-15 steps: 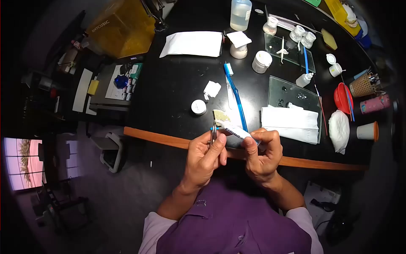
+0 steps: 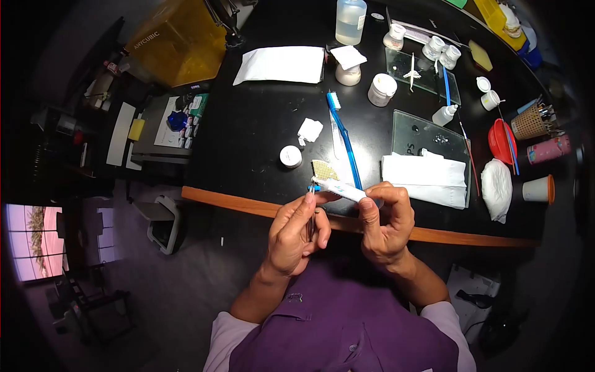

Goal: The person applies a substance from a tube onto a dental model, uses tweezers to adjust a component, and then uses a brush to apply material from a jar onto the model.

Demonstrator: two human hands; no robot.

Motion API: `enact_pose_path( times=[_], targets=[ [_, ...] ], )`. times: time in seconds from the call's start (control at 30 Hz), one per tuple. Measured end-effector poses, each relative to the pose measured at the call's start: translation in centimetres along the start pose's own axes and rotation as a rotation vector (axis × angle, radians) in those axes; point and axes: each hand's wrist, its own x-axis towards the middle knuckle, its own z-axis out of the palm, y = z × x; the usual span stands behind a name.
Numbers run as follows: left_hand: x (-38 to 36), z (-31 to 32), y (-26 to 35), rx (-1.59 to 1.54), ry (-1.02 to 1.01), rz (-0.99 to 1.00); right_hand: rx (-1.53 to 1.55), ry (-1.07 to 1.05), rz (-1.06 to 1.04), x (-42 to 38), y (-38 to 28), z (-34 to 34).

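My left hand [image 2: 291,240] is closed around slim metal tweezers [image 2: 312,228] that point away from me, with a small white and blue bit at their tips. Between the thumb and fingers of my right hand [image 2: 389,226] is a white tube [image 2: 344,189] with blue lettering, lying nearly level. The tube's narrow end reaches the tweezer tips, above the table's wooden edge. Just beyond them lies a yellow textured piece [image 2: 322,169]. A blue toothbrush [image 2: 345,139] rests behind the tube, and a small round white container [image 2: 290,157] stands left of the yellow piece.
Crumpled white tissue [image 2: 310,130] lies behind the round container. Folded white paper [image 2: 424,178] overlaps a glass slab [image 2: 427,133] at right, near a dropper bottle [image 2: 444,115]. Farther back stand an open jar [image 2: 382,90], a paper-topped jar [image 2: 348,75] and a large clear bottle [image 2: 351,23].
The tube has rolled in my right hand, so its dark lettering has turned out of sight. My left fingers have shifted on the tweezers, which now stand more upright.
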Motion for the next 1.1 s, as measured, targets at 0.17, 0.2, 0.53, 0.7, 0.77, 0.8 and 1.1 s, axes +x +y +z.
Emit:
enact_pose_path(
  times=[0.17, 0.2, 0.53, 0.7, 0.77, 0.8, 1.1],
  targets=[
    [-0.1, -0.5, 0.2, -0.076, -0.040, -0.045, -0.023, -0.023, 0.018, 0.5, -0.5, -0.5],
    [-0.1, -0.7, 0.3, -0.104, -0.058, -0.066, -0.026, -0.029, 0.013, 0.7, -0.7, -0.6],
    [-0.5, -1.5, 0.4, -0.392, -0.151, -0.242, -0.011, -0.100, -0.019, 2.1, -1.0, -1.2],
    [-0.4, -1.4, 0.5, -0.446, -0.255, -0.269, -0.009, -0.120, -0.034, 2.5, -0.9, -1.5],
    [-0.4, -1.5, 0.6, -0.450, -0.273, -0.278, -0.005, -0.115, -0.029, 2.6, -0.9, -1.5],
    [-0.4, -1.5, 0.5, -0.450, -0.278, -0.279, -0.010, -0.116, -0.039, 2.6, -0.9, -1.5],
    [-0.3, -1.6, 0.4, -0.460, -0.296, -0.282, -0.024, -0.115, -0.056, 2.5, -0.8, -1.5]
  ],
)
